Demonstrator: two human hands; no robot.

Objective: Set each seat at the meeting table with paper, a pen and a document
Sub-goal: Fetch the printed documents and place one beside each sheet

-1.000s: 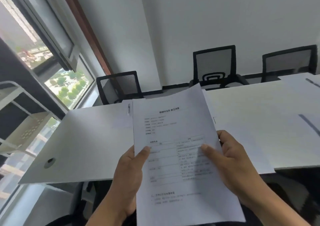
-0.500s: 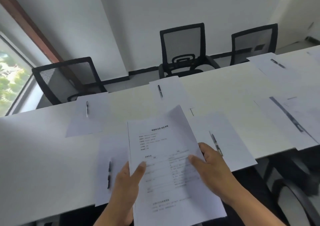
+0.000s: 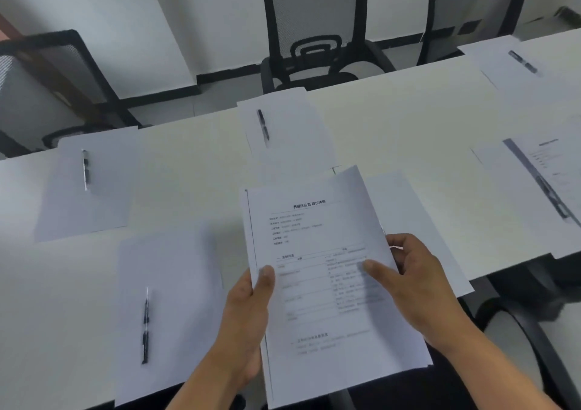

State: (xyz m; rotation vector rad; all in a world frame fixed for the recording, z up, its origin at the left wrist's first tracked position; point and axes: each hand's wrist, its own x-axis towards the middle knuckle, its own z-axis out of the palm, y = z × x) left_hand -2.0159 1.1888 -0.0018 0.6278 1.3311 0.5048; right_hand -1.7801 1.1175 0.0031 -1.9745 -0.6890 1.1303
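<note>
I hold a stack of printed documents (image 3: 320, 252) above the near edge of the white meeting table (image 3: 195, 158). My left hand (image 3: 248, 312) grips its left edge with the thumb on top. My right hand (image 3: 412, 283) pinches its right side, thumb on the top page. Blank sheets lie at the seats, each with a black pen: near left sheet (image 3: 169, 283) with pen (image 3: 145, 328), far left sheet (image 3: 91, 186) with pen (image 3: 85, 169), far middle sheet (image 3: 289, 129) with pen (image 3: 263, 125). Another sheet (image 3: 418, 221) lies under the stack. At right, a printed document (image 3: 540, 186) lies on the table.
Black mesh office chairs stand along the far side: one at left (image 3: 59, 82), one in the middle (image 3: 314, 29), one at right (image 3: 471, 13). Another sheet with a pen (image 3: 523, 62) lies far right. A chair seat (image 3: 518, 340) sits at the near right edge.
My view has swung right and down from the window end to the middle of the table. The stack stays in both hands, and my right hand has slid up its right edge.
</note>
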